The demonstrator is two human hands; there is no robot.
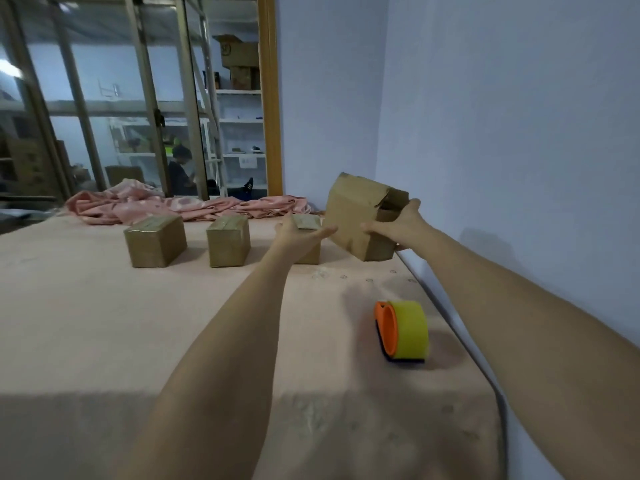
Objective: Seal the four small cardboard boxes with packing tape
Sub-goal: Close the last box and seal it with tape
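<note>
Fourth, unsealed cardboard box (360, 220), right of centre, tilted above the bench (104, 323): right hand (394, 225) grips it, left hand (304, 232) open alongside; next, likely closing flaps, fetching tape dispenser (403, 330) lower right.

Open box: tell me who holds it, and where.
The right hand grips the open box at its right side, thumb on the front face, fingers near the open flaps. The left hand, palm open, is at its left edge.

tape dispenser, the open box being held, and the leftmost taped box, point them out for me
tape dispenser (403, 330): head view, on the yellow tape roll.
open box (356, 216): head view, on its broad front face, between the hands.
leftmost taped box (154, 242): head view, on its front face.
</note>
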